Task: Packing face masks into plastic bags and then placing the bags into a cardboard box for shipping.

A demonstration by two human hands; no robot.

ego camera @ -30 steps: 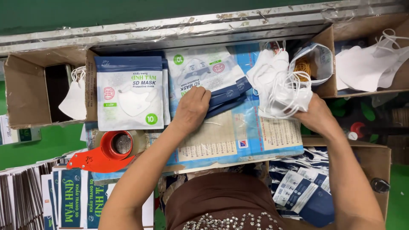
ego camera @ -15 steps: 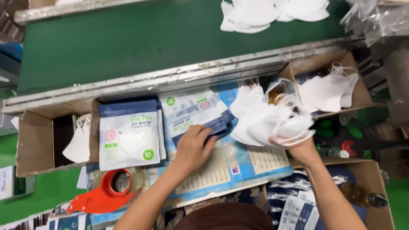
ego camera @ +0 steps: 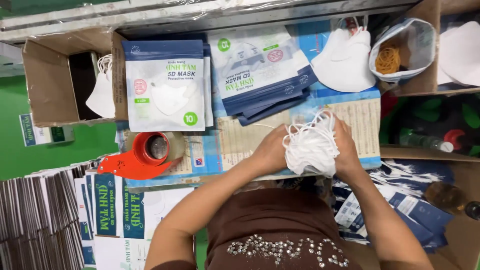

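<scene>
A stack of white masks (ego camera: 311,147) is clamped between the left hand (ego camera: 270,150) and right hand (ego camera: 346,145) over the bench (ego camera: 240,142), fingers closed on it, not yet put into a pouch (ego camera: 255,75).

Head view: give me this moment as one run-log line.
left hand: on mask stack | right hand: on mask stack | stack: squeezed between both hands over paper sheet | pouches: behind

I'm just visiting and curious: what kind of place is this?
Probably a packing station in a face-mask workshop. Both hands, left hand and right hand, press a stack of white masks; printed mask pouches, flat cartons and a red tape dispenser surround them.
</scene>
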